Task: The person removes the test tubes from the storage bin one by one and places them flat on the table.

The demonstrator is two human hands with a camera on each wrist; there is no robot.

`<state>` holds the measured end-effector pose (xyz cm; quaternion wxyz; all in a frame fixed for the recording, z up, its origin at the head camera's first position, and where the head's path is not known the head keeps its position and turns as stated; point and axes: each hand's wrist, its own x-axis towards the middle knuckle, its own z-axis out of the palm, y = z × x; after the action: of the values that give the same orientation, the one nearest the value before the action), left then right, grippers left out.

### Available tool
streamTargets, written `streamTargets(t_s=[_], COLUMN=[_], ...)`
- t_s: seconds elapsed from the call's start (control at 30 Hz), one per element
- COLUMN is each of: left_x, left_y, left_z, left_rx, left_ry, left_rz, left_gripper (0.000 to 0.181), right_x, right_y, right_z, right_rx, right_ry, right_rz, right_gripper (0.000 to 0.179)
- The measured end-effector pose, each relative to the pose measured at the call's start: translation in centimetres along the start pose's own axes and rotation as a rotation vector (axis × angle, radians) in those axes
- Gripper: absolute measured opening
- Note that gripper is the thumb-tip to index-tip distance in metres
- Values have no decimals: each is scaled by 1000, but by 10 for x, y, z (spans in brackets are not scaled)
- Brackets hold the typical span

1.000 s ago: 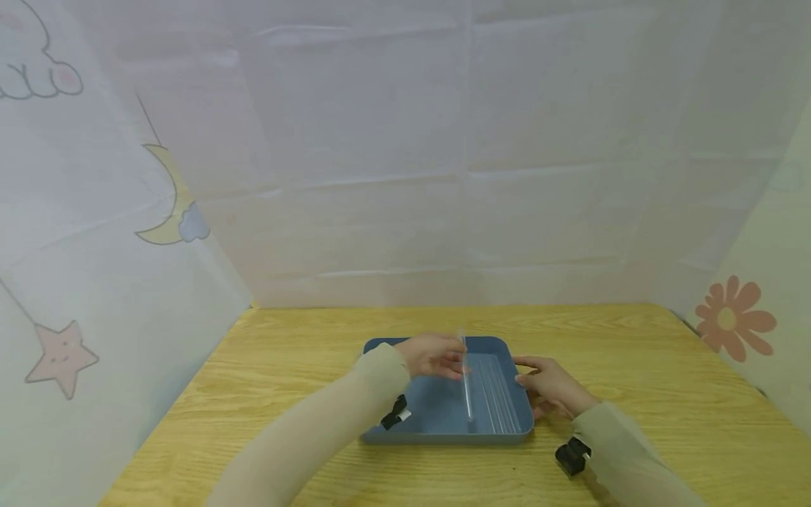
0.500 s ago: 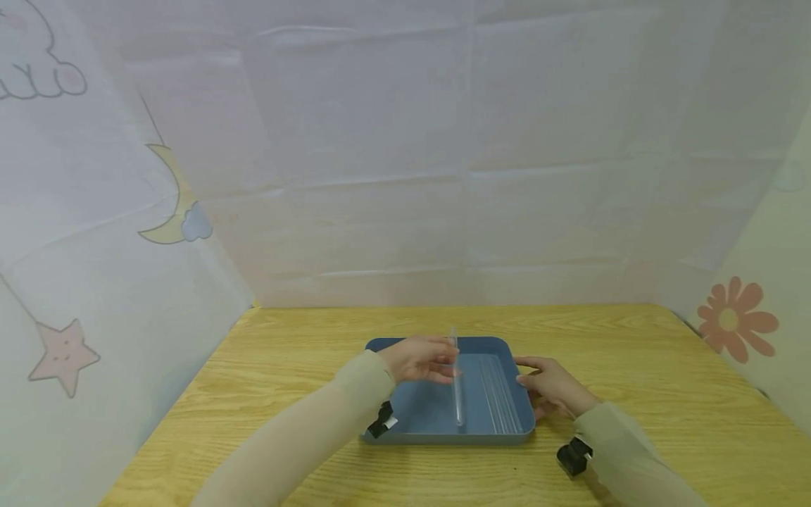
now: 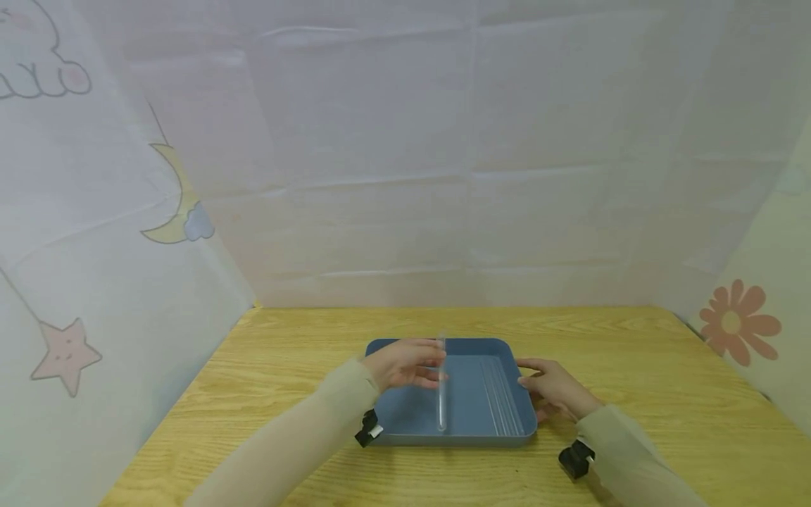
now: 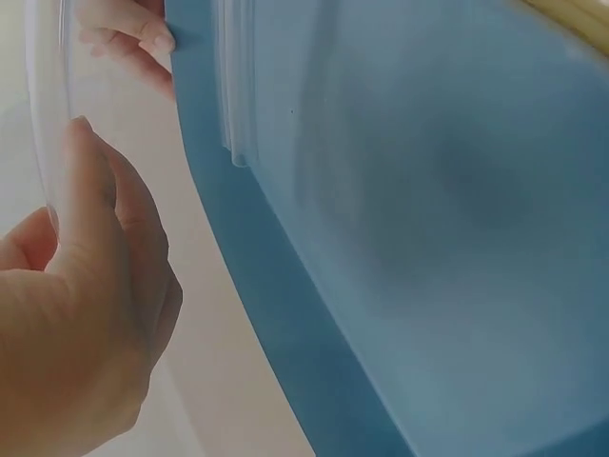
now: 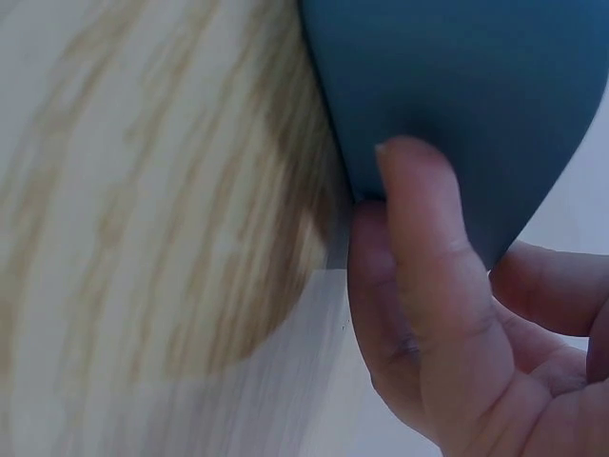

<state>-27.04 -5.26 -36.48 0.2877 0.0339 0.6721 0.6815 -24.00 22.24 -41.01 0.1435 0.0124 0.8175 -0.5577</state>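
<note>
My left hand point(image 3: 408, 362) pinches a clear test tube point(image 3: 442, 405) between thumb and fingers. The tube is over the middle of a blue rectangular tray point(image 3: 443, 441), its rounded end toward me. Inside the tray, several clear tubes point(image 3: 502, 398) lie side by side along the right wall. My right hand point(image 3: 557, 389) grips the tray's right side. In the right wrist view its fingers point(image 5: 428, 219) press the outer wall point(image 5: 476, 86). The left wrist view has the held tube point(image 4: 46, 105) at the left edge, away from the tray's rim.
The tray stands on a wood-grain table point(image 3: 291, 331). A pale sheet point(image 3: 380, 176) hangs behind the table, with printed sheets at both sides. A small black camera point(image 3: 575, 460) is strapped at the right wrist, and another black device point(image 3: 369, 428) at the left.
My left hand has moved left with the test tube, away from the tubes lying at the right wall. My right hand has stayed at the tray's side.
</note>
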Motion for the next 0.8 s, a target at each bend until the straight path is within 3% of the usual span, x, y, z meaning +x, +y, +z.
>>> streamTargets(t_s=[0.43, 0.8], left_x=[-16, -28], left_y=[-7, -15], left_z=[-19, -34], left_rx=[6, 13], left_ry=[45, 45], left_rz=[-15, -7], left_gripper=[52, 53], right_x=[1, 1], right_y=[1, 1], right_z=[1, 1], right_rx=[-1, -10], right_ry=[6, 1], right_rz=[0, -16], right_gripper=[53, 52])
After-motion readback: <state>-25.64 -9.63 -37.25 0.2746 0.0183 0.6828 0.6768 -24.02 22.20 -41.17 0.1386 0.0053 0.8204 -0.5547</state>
